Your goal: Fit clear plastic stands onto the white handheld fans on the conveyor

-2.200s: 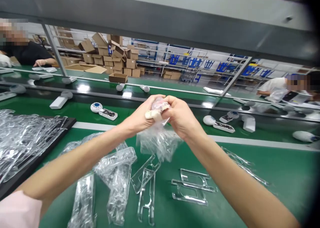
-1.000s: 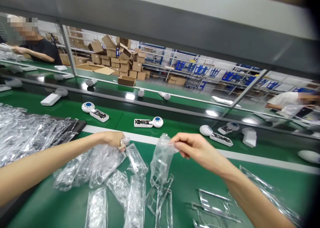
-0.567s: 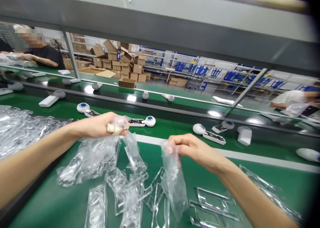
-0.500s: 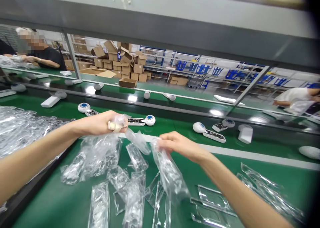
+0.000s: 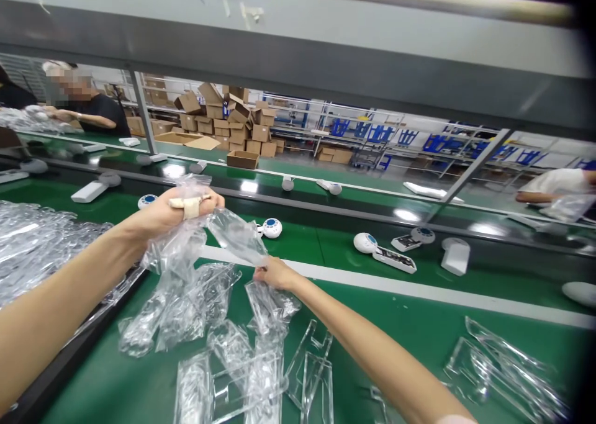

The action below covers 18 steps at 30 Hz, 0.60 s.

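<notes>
My left hand (image 5: 193, 208), with beige wraps on its fingers, is closed around a bunch of clear plastic bags (image 5: 174, 250) hanging below it. One clear bag (image 5: 237, 234) stretches from it to my right hand (image 5: 275, 273), whose fingers pinch its lower end. Just beneath my right hand lies a clear plastic piece in a bag (image 5: 267, 306). Nearer me are several more bagged clear pieces (image 5: 193, 387) and bare clear plastic frames (image 5: 316, 374), partly overlapping on the green surface.
A mass of clear plastic parts (image 5: 32, 250) fills a black-edged tray at left. White devices with round heads (image 5: 395, 259) lie along the green belt ahead. More clear frames (image 5: 507, 374) lie at right. A grey overhead beam (image 5: 298, 45) crosses above; co-workers sit across the line.
My right hand has moved left, off the bagged piece it held, and now grips a bag coming from the left hand's bunch. My left hand has shifted left and slightly up.
</notes>
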### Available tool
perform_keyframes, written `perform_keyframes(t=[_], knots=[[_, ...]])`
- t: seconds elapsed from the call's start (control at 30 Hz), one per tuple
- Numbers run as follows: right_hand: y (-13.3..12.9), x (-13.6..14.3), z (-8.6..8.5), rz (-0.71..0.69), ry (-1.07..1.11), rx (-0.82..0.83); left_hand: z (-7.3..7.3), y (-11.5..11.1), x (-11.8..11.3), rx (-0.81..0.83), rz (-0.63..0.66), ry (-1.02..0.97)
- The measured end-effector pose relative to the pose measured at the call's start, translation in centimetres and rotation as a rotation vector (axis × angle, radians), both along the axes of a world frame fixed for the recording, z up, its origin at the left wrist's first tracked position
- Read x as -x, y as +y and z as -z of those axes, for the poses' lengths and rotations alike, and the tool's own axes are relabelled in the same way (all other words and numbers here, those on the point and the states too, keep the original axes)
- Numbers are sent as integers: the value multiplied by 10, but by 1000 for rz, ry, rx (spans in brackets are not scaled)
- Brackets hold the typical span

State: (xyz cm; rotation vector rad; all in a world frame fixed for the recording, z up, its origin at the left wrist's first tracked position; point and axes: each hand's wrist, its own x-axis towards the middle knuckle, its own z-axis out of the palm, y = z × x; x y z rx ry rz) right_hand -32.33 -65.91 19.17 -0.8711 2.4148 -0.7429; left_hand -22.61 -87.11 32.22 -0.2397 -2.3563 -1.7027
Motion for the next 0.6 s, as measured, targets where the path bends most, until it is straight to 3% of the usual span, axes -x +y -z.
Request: perform_keyframes(t=[0.1,0.2,0.33,0.5,0.6], knots=[[19,-9,-24,6,17,40,3,-2,1,-118,6,-44],[49,-27,-62,1,62,167,9,-1,6,-313,100,-103],[81,-50,-106,-17,135,296,14,12,14,-372,102,-133],[88,-61,-131,-16,291,256,5,44,12,-340,60,-210],[91,-58,-141,-44,271,267,2,56,10,-273,57,-249]])
